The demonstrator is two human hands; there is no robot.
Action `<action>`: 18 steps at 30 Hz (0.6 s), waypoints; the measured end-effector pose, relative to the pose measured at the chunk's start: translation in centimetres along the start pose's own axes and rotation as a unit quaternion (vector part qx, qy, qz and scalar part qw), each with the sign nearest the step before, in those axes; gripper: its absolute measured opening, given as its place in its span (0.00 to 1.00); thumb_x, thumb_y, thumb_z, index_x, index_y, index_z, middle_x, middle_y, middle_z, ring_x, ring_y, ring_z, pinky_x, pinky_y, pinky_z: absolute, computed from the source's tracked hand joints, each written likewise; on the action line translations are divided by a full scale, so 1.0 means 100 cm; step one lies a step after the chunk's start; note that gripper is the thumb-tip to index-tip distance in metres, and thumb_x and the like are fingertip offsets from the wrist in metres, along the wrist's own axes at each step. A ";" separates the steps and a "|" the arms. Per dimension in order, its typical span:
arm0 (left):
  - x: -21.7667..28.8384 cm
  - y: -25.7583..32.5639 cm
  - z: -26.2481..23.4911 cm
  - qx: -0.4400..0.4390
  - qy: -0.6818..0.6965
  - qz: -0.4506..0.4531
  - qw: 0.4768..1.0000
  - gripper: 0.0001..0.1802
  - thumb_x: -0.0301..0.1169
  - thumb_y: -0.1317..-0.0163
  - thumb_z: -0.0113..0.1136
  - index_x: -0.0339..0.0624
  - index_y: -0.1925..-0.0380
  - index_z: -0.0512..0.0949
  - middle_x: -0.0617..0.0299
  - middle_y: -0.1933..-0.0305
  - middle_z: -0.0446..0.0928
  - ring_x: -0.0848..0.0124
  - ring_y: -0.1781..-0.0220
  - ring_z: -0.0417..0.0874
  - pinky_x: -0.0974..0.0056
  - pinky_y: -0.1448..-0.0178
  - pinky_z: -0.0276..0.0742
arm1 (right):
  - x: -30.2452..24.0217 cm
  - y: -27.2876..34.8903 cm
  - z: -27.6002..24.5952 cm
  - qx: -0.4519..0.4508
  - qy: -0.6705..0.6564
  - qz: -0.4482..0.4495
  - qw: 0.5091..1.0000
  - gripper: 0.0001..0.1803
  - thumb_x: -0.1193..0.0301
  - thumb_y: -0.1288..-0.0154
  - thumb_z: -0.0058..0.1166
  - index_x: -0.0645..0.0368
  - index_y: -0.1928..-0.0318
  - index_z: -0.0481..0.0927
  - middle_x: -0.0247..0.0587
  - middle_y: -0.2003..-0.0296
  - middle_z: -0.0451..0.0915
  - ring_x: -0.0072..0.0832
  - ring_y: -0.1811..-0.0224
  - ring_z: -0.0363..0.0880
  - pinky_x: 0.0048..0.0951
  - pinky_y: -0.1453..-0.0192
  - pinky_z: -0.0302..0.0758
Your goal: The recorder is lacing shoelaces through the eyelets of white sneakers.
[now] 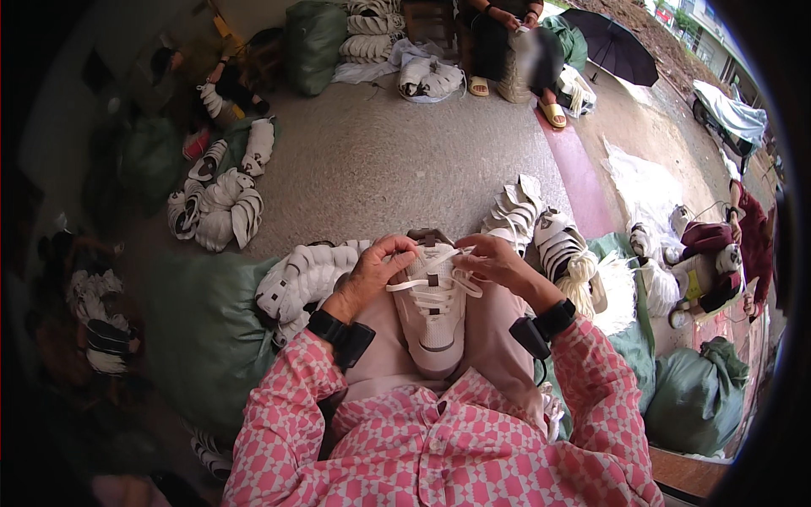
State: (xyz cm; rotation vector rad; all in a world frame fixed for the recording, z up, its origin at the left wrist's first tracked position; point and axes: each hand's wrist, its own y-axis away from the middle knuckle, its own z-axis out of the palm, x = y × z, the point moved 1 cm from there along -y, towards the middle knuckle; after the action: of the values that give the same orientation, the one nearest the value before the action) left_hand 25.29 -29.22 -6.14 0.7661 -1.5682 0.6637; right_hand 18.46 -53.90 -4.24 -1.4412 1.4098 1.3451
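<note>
On the person's lap, between the knees, a white sneaker (432,308) lies sole down, long axis running away from the body, toe nearest the torso. Left hand (376,269) curls over the collar's left side, fingers closed on a white lace (422,283). Right hand (494,260) pinches the lace at the right eyelets. Both wrists wear black bands. White shoe pieces (300,283) crowd the left knee, stacked shoes (541,232) the right; bare concrete floor (397,169) opens ahead
</note>
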 end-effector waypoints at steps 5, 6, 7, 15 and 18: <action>0.019 -0.002 0.004 0.011 -0.205 0.124 0.971 0.09 0.36 0.42 0.66 0.42 0.69 0.80 0.64 0.55 0.73 0.69 0.51 0.73 0.64 0.47 0.69 | 0.007 0.021 -0.029 -0.035 -0.094 0.131 0.986 0.22 0.55 0.33 0.56 0.66 0.65 0.81 0.28 0.81 0.71 0.14 0.82 0.65 0.19 0.82 0.59; 0.030 -0.002 0.008 0.012 -0.297 0.136 0.945 0.10 0.36 0.46 0.68 0.43 0.71 0.80 0.63 0.57 0.72 0.67 0.52 0.73 0.63 0.47 0.69 | 0.000 0.025 -0.033 -0.033 -0.097 0.129 0.986 0.22 0.55 0.33 0.56 0.66 0.65 0.81 0.28 0.81 0.71 0.14 0.82 0.65 0.19 0.82 0.59; 0.037 -0.002 0.013 0.013 -0.385 0.147 0.911 0.11 0.36 0.49 0.70 0.43 0.73 0.80 0.62 0.59 0.71 0.64 0.53 0.73 0.62 0.48 0.69 | -0.009 0.031 -0.037 -0.041 -0.074 0.127 0.988 0.21 0.56 0.33 0.57 0.65 0.66 0.81 0.26 0.82 0.69 0.13 0.83 0.64 0.19 0.82 0.57; 0.034 -0.016 0.020 -0.024 -0.391 0.106 0.914 0.08 0.35 0.47 0.63 0.44 0.71 0.78 0.65 0.63 0.75 0.70 0.58 0.75 0.64 0.48 0.67 | -0.040 0.037 -0.038 -0.020 -0.125 0.029 0.992 0.14 0.63 0.32 0.56 0.64 0.62 0.81 0.25 0.81 0.71 0.13 0.83 0.65 0.17 0.81 0.60; 0.041 -0.020 0.015 -0.080 -0.049 -0.133 0.987 0.10 0.33 0.41 0.59 0.41 0.61 0.75 0.66 0.60 0.76 0.77 0.62 0.76 0.70 0.56 0.70 | -0.057 0.036 -0.031 -0.007 -0.104 0.030 0.994 0.13 0.65 0.32 0.56 0.64 0.60 0.81 0.27 0.79 0.73 0.13 0.81 0.69 0.16 0.80 0.64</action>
State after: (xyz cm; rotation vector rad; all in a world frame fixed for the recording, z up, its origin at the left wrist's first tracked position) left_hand 25.70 -32.05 -2.30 0.8788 -1.5517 0.3059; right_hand 16.32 -56.03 2.53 -1.2357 1.3191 1.4987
